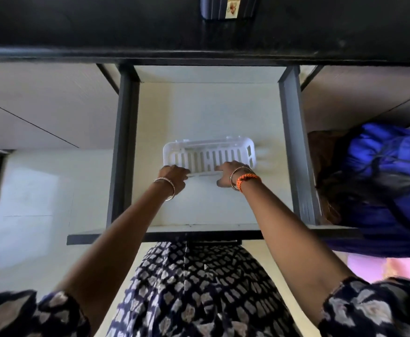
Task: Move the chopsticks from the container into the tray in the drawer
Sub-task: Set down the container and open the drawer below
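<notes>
The tray (pixel 210 154) lies in the pulled-out drawer (pixel 206 108) with its long axis running from your left to your right, and both of your hands are on its near long edge. Its slatted floor shows bare; you have no chopsticks in it yet.

Your left hand (pixel 174 177) sits at the near left corner, fingers curled over the rim. Your right hand (pixel 228 172) sits further along the same edge toward the right, fingertips over the rim and thumb below. Whether either hand is pinching the rim or only resting on it cannot be told; the edge there is blurred, as is the tray's right end, so it may be shifting.

What matters for you next is direction. The container (pixel 228 7) stands on the dark countertop (pixel 77 25), straight ahead of both hands and well beyond the tray's far edge, a little to the right of the tray's middle. Only its lower part shows, and the chopsticks themselves are out of view. Your right hand looks the nearer of the two, so it is probably the one to reach forward while your left steadies the tray.

When you bring chopsticks back, turn them left-to-right so they lie along the tray's length, not across it.

A blue bag (pixel 381 171) sits off to the right of your right hand, outside the drawer.
</notes>
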Demonstrator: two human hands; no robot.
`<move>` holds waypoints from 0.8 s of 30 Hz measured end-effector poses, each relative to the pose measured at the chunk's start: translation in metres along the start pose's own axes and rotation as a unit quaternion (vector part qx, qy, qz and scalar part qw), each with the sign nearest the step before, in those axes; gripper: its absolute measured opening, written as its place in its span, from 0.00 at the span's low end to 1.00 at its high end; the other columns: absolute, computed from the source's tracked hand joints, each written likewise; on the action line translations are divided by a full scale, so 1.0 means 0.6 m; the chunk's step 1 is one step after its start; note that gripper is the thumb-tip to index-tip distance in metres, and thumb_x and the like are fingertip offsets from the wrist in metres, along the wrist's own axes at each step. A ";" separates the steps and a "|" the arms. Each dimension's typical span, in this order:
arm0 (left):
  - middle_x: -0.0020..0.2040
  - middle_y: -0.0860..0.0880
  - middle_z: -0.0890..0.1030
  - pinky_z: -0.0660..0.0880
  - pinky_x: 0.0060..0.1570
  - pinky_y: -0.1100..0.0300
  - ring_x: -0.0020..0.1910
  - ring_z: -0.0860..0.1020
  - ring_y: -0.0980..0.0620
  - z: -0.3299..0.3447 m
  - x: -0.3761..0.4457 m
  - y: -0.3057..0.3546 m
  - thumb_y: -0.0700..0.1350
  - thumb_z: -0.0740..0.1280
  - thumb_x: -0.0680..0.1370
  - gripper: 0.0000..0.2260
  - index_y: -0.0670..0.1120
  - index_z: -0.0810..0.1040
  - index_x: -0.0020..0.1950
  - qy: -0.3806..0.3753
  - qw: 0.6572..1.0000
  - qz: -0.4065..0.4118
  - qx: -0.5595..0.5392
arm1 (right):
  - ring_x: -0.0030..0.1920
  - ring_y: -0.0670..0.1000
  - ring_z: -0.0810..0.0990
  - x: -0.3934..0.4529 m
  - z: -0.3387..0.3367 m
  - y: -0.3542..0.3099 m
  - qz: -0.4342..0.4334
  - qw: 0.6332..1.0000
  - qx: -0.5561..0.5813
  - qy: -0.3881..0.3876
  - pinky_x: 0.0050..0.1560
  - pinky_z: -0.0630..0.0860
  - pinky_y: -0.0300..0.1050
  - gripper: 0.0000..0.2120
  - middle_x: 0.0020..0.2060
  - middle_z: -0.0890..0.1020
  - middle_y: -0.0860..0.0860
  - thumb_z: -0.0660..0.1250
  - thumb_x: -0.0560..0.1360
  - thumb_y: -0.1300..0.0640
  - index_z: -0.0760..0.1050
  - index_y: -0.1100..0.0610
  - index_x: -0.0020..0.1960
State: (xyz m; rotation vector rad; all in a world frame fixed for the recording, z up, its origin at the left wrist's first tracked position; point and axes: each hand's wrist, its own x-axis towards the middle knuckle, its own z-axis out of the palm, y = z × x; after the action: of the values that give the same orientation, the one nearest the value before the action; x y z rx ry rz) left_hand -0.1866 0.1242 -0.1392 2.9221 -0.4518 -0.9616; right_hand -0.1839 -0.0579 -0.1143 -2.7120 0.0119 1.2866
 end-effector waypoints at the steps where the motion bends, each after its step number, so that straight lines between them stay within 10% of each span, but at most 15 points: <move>1: 0.58 0.41 0.79 0.72 0.51 0.55 0.57 0.76 0.40 0.006 -0.005 0.001 0.40 0.57 0.77 0.15 0.50 0.74 0.62 0.000 1.000 0.001 0.000 | 0.68 0.57 0.71 -0.005 0.010 0.001 -0.002 1.000 0.003 0.001 0.67 0.69 0.50 0.29 0.70 0.70 0.54 0.63 0.74 0.54 0.63 0.49 0.74; 11: 0.61 0.42 0.77 0.74 0.56 0.52 0.59 0.75 0.42 0.004 -0.038 0.017 0.42 0.57 0.78 0.16 0.49 0.71 0.65 -0.045 0.999 0.027 -0.003 | 0.69 0.57 0.70 -0.030 0.042 0.011 -0.014 1.000 -0.013 -0.003 0.71 0.59 0.58 0.27 0.70 0.71 0.54 0.61 0.76 0.50 0.62 0.53 0.74; 15: 0.61 0.47 0.78 0.70 0.64 0.53 0.62 0.75 0.46 -0.078 -0.035 0.020 0.48 0.63 0.75 0.19 0.51 0.71 0.66 -0.062 0.991 0.107 -0.045 | 0.64 0.54 0.76 -0.059 -0.020 0.024 -0.081 0.986 0.057 0.136 0.66 0.70 0.49 0.22 0.64 0.78 0.51 0.63 0.74 0.50 0.71 0.49 0.68; 24: 0.44 0.45 0.84 0.79 0.50 0.54 0.45 0.82 0.47 -0.428 0.025 0.055 0.32 0.57 0.73 0.14 0.43 0.80 0.49 0.271 0.899 0.164 -0.304 | 0.34 0.49 0.82 -0.110 -0.390 0.076 -0.169 0.757 0.389 0.498 0.39 0.78 0.37 0.12 0.37 0.85 0.57 0.62 0.72 0.68 0.83 0.63 0.48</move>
State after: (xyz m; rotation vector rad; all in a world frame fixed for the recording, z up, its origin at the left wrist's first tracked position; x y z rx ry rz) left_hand -0.0333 0.0729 0.0635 2.2855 -0.4729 -0.1654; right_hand -0.0483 -0.1366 0.0773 -2.1248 0.1274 -0.3387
